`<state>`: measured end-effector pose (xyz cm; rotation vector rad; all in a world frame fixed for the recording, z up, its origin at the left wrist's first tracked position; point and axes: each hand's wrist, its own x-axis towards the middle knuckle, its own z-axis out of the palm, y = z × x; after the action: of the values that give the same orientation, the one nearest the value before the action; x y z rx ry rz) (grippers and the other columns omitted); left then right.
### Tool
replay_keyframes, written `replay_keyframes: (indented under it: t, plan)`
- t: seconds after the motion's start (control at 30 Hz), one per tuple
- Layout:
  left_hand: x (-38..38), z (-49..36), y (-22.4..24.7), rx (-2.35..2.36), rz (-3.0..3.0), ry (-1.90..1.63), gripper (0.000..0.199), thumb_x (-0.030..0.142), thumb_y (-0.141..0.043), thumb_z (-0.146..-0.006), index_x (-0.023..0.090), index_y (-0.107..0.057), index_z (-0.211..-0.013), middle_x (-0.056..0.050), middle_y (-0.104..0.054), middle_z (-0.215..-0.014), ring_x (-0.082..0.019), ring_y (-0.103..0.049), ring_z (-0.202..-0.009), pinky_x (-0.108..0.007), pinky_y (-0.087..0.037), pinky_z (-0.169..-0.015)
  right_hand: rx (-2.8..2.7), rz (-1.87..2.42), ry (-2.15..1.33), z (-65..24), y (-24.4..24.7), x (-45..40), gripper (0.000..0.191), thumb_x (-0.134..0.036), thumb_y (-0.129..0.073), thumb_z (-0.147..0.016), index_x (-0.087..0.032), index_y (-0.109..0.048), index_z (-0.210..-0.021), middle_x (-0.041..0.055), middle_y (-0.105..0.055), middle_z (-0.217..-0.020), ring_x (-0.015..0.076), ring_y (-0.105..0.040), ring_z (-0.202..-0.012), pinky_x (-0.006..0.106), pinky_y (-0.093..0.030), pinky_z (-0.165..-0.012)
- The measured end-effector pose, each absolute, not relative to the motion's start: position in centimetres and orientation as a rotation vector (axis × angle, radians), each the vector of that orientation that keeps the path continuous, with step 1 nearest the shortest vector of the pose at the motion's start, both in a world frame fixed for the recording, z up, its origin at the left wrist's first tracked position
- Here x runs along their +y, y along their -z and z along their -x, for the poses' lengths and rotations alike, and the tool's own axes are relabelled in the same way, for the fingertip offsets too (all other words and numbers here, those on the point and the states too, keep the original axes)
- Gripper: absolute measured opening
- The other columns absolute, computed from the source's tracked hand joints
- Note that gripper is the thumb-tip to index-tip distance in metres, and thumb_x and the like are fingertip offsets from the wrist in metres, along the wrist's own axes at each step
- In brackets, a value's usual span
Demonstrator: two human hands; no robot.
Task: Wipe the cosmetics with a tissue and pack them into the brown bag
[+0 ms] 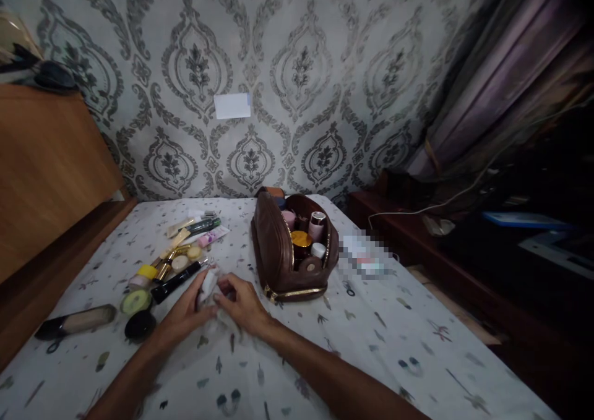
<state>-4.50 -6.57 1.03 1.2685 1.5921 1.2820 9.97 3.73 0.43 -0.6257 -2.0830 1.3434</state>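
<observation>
Between my two hands is a crumpled white piece, a tissue or thin wrap (210, 284), partly blurred and partly covered by fingers. My left hand (188, 308) is closed on its left side, while my right hand (244, 302) pinches it from the right. Just beyond my left hand lies a black tube (179, 281). A brown toiletry bag (273, 259) stands unzipped to the right of my hands. Inside it are a jar with an amber lid (301, 240), a pink bottle (316, 227) and a small white-capped container (318, 250).
Left of my hands lie several cosmetics: a long bottle (88, 320), a round black lid (140, 326), a green-topped jar (136, 302), a yellow-capped jar (147, 272) and a pink tube (213, 235). A wooden cabinet (51, 179) borders the left side; the patterned wall (301, 135) stands behind.
</observation>
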Motion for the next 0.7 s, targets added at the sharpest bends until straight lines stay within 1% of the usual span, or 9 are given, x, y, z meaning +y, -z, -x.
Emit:
replay_keyframes:
  t: [0.03, 0.07, 0.13, 0.2, 0.27, 0.33, 0.37, 0.47, 0.7]
  plan:
    - [-6.5, 4.5, -0.3, 1.601, -1.342, -1.291, 0.087, 0.043, -0.073, -0.073, 0.020, -0.036, -0.149, -0.012, -0.040, -0.155, -0.032, -0.037, -0.142, -0.043, -0.036, -0.114, -2.038, 0.625, -1.389, -10.0, -0.3, 3.9, 0.019, -0.022, -0.065, -0.079, -0.018, -0.066, -0.097, 0.0010, -0.069, -0.086, 0.0157, -0.063, -0.080, 0.024, -0.046, -0.071]
    - [-6.4, 4.5, 0.4, 1.639, -1.410, -1.284, 0.090, 0.039, -0.073, -0.072, 0.020, -0.033, -0.150, -0.012, -0.037, -0.157, -0.033, -0.033, -0.144, -0.044, -0.033, -0.116, -2.007, 0.611, -1.425, -10.1, -0.1, 4.1, 0.019, -0.022, -0.066, -0.078, -0.017, -0.067, -0.097, 0.0009, -0.069, -0.086, 0.0155, -0.063, -0.080, 0.025, -0.047, -0.072]
    - [-6.1, 4.5, 1.5, 1.772, -1.527, -1.262, 0.085, 0.032, -0.069, -0.075, 0.021, -0.033, -0.151, -0.013, -0.039, -0.154, -0.033, -0.035, -0.143, -0.047, -0.033, -0.115, -1.980, 0.562, -1.473, -10.2, 0.0, 4.2, 0.017, -0.022, -0.066, -0.077, -0.017, -0.068, -0.094, 0.0000, -0.069, -0.084, 0.0149, -0.062, -0.078, 0.024, -0.047, -0.072]
    - [-5.8, 4.5, 1.9, 1.867, -1.635, -1.254, 0.071, 0.029, -0.063, -0.079, 0.019, -0.041, -0.145, -0.014, -0.050, -0.144, -0.032, -0.046, -0.134, -0.048, -0.038, -0.111, -1.980, 0.518, -1.502, -10.3, 0.1, 4.3, 0.015, -0.023, -0.065, -0.078, -0.017, -0.070, -0.091, -0.0006, -0.069, -0.082, 0.0145, -0.062, -0.075, 0.024, -0.047, -0.070]
    - [-5.7, 4.4, 1.4, 1.877, -1.719, -1.236, 0.051, 0.030, -0.057, -0.083, 0.019, -0.053, -0.133, -0.013, -0.062, -0.126, -0.030, -0.057, -0.118, -0.046, -0.045, -0.102, -2.005, 0.478, -1.516, -10.3, 0.1, 4.2, 0.014, -0.023, -0.065, -0.078, -0.017, -0.072, -0.088, -0.0010, -0.070, -0.080, 0.0145, -0.061, -0.074, 0.024, -0.047, -0.069]
    - [-5.8, 4.3, 0.4, 1.848, -1.781, -1.194, 0.035, 0.032, -0.052, -0.087, 0.019, -0.062, -0.117, -0.010, -0.067, -0.108, -0.027, -0.062, -0.102, -0.042, -0.050, -0.092, -2.034, 0.450, -1.507, -10.3, 0.1, 4.2, 0.014, -0.023, -0.065, -0.078, -0.018, -0.074, -0.087, -0.0016, -0.071, -0.078, 0.0146, -0.061, -0.072, 0.024, -0.046, -0.070]
    - [-5.8, 4.2, -0.2, 1.838, -1.800, -1.171, 0.029, 0.032, -0.050, -0.088, 0.019, -0.064, -0.111, -0.009, -0.067, -0.102, -0.026, -0.063, -0.097, -0.040, -0.050, -0.088, -2.043, 0.441, -1.500, -10.3, 0.0, 4.2, 0.014, -0.023, -0.065, -0.078, -0.018, -0.074, -0.087, -0.0019, -0.072, -0.078, 0.0145, -0.061, -0.072, 0.024, -0.046, -0.070]
    - [-6.0, 3.8, -1.5, 1.843, -1.807, -1.134, 0.020, 0.030, -0.047, -0.090, 0.019, -0.062, -0.097, -0.007, -0.065, -0.093, -0.023, -0.061, -0.090, -0.036, -0.049, -0.082, -2.013, 0.410, -1.501, -10.2, 0.0, 4.1, 0.015, -0.023, -0.064, -0.079, -0.018, -0.075, -0.088, -0.0010, -0.072, -0.079, 0.0148, -0.061, -0.072, 0.024, -0.046, -0.070]
    - [-6.2, 3.4, -2.3, 1.933, -1.704, -1.095, 0.019, 0.035, -0.045, -0.091, 0.021, -0.051, -0.080, -0.001, -0.059, -0.076, -0.019, -0.056, -0.074, -0.030, -0.044, -0.069, -1.928, 0.412, -1.529, -10.2, -0.2, 3.9, 0.019, -0.032, -0.064, -0.081, -0.018, -0.075, -0.088, 0.0022, -0.074, -0.082, 0.0175, -0.065, -0.075, 0.026, -0.049, -0.073]
